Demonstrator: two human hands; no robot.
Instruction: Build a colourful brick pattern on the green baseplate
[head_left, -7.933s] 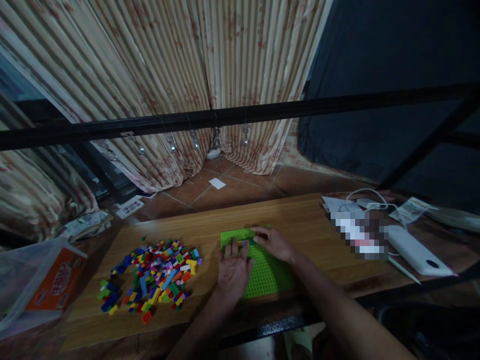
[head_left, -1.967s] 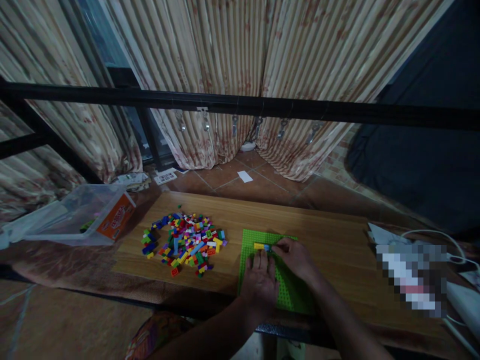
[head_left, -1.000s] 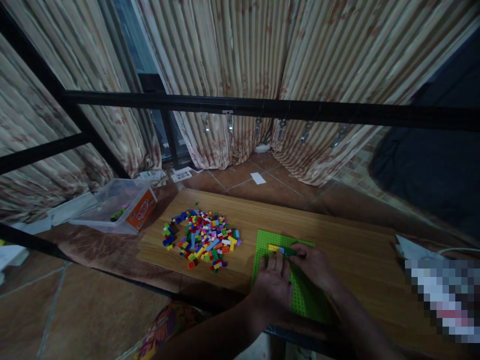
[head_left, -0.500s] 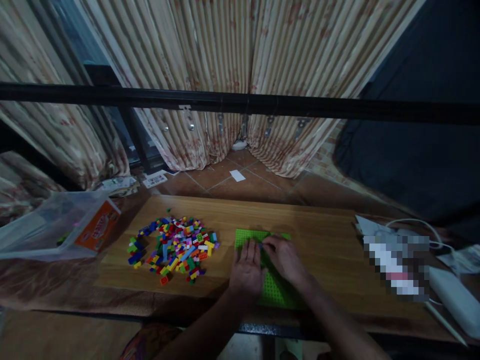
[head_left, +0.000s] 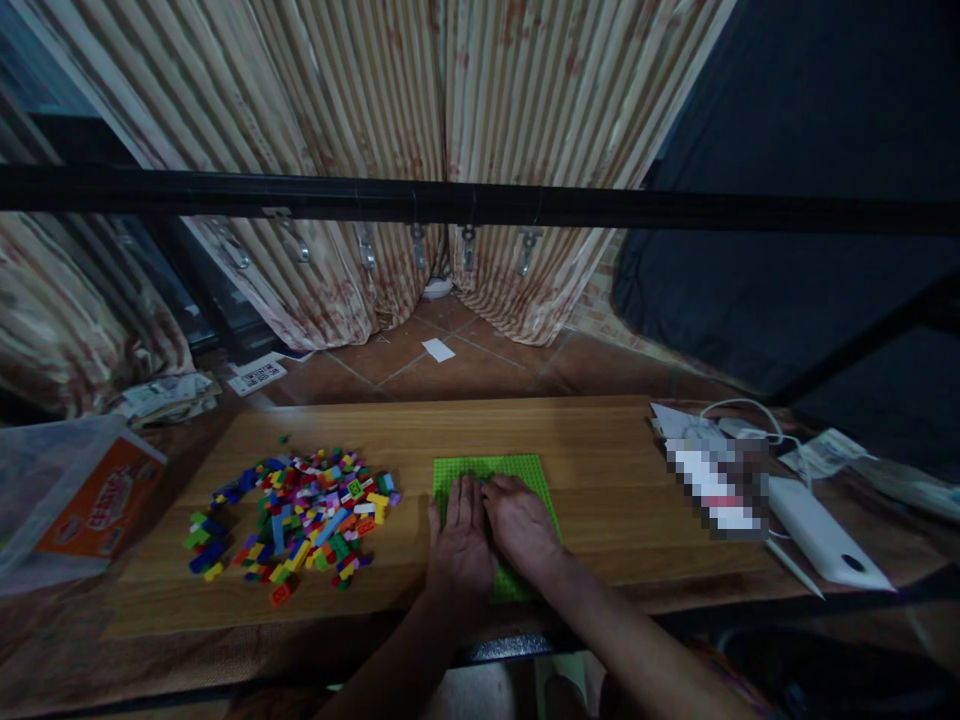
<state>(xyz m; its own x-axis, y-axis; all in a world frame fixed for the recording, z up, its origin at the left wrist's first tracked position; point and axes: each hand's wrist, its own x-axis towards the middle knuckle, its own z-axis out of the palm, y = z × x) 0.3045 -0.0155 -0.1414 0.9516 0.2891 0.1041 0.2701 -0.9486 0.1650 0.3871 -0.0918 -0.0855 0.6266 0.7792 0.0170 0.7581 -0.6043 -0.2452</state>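
Striped curtains (head_left: 375,110) hang behind a wood-grained surface (head_left: 607,470). The left hand (head_left: 461,550) lies flat, fingers straight and close together; the right hand (head_left: 523,522) is curled beside it, and whether it pinches anything cannot be seen. Both are over a bright green baseplate (head_left: 533,478), thin, straight-edged and covered in small studs, partly hidden. Left of it spreads a pile of multicoloured bricks (head_left: 322,512).

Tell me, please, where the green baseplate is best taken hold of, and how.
I'd probably pinch the green baseplate at its far right corner, from the right: it lies flat on the wooden board, and the left hand and right hand leave that corner uncovered.
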